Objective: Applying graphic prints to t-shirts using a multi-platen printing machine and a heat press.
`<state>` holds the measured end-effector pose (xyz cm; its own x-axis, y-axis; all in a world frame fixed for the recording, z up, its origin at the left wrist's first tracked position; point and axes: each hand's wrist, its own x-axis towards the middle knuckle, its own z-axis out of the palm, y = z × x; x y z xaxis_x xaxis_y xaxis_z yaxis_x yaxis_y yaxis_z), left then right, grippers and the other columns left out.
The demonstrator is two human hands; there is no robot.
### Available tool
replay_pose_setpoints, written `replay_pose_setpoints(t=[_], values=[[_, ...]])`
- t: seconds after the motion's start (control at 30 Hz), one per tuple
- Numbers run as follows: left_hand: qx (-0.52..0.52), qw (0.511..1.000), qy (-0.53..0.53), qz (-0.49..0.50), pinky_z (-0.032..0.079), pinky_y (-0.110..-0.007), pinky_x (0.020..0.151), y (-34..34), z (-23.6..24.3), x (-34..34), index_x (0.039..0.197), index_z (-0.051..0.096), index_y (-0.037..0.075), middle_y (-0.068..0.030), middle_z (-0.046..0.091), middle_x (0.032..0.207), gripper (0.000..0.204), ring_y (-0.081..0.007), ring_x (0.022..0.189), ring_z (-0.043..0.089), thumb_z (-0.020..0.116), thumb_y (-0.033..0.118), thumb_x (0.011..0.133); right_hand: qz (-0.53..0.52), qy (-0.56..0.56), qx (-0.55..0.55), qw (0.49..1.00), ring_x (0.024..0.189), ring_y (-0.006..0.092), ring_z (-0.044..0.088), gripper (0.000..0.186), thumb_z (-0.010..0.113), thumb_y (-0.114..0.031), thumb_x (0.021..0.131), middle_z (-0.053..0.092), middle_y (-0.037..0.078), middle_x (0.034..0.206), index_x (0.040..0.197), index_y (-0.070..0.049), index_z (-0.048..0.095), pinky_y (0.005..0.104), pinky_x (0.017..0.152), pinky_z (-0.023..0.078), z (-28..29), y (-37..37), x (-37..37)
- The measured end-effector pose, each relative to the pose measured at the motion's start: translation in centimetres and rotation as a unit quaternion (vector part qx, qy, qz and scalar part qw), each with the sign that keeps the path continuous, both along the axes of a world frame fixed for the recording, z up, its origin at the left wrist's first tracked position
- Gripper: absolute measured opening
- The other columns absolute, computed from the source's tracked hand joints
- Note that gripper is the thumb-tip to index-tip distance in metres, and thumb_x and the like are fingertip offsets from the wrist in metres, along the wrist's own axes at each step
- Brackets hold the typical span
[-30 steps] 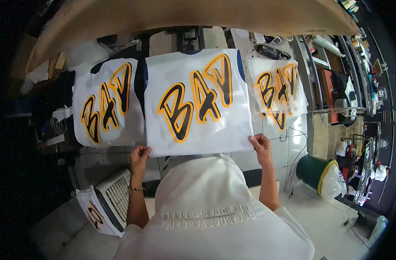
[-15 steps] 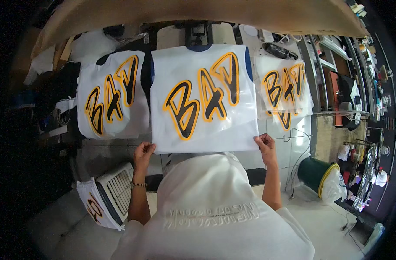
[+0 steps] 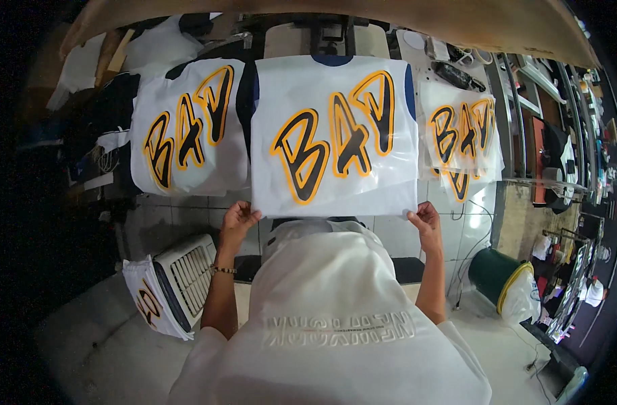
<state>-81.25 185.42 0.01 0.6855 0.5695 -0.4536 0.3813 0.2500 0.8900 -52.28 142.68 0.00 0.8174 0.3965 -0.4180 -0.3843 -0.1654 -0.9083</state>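
My left hand (image 3: 237, 219) grips the lower left corner of a white transfer sheet (image 3: 335, 138) printed with large black and orange letters. My right hand (image 3: 426, 221) grips its lower right corner. The sheet lies flat over a dark blue garment on the press platen (image 3: 332, 59), whose collar shows at the top edge. My white shirt (image 3: 328, 317) fills the lower middle of the view and hides what is under my arms.
A matching printed sheet (image 3: 187, 135) lies to the left and a stack of them (image 3: 460, 135) to the right. A white fan heater (image 3: 183, 277) and another printed piece (image 3: 143, 304) stand on the floor at left. A green bin (image 3: 500, 280) stands at right, shelves beyond.
The sheet and both hands have stayed in place on the platen; the view has shifted slightly, so everything sits a little lower and more to the right in the picture.
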Motion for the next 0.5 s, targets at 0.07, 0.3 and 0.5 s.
replay_pose_setpoints(t=[0.07,0.3,0.5], values=[[0.001,1.000,0.006,0.001,0.049,-0.025,0.078,0.1,-0.5,-0.5,0.098,0.065,0.009,0.0044,0.063,0.087,0.025,-0.0067,0.080,0.057,0.086,0.018,0.091,0.017,-0.007,-0.024,1.000,0.079,0.0055,0.051,0.027,0.086,-0.014,0.088,0.054,-0.007,0.084,0.092,-0.013,0.059,0.0215,0.074,0.042,0.1,-0.1,0.1],[0.043,0.999,0.033,0.003,0.048,-0.023,0.075,0.2,-0.6,-1.1,0.093,0.066,0.009,0.0052,0.065,0.084,0.024,-0.0057,0.077,0.057,0.088,0.018,0.089,-0.012,0.005,-0.004,1.000,0.077,0.0052,0.052,0.029,0.090,-0.008,0.081,0.055,-0.007,0.082,0.092,-0.010,0.064,0.0222,0.076,0.046,0.7,0.0,0.3],[0.003,0.999,0.042,0.012,0.049,-0.024,0.076,0.0,-0.4,-0.9,0.098,0.069,0.006,0.0040,0.068,0.086,0.024,-0.0062,0.079,0.060,0.088,0.017,0.089,-0.007,0.019,-0.044,0.999,0.076,0.0057,0.057,0.024,0.090,-0.006,0.081,0.062,-0.005,0.081,0.088,-0.008,0.067,0.0235,0.079,0.050,0.1,-1.6,0.8]])
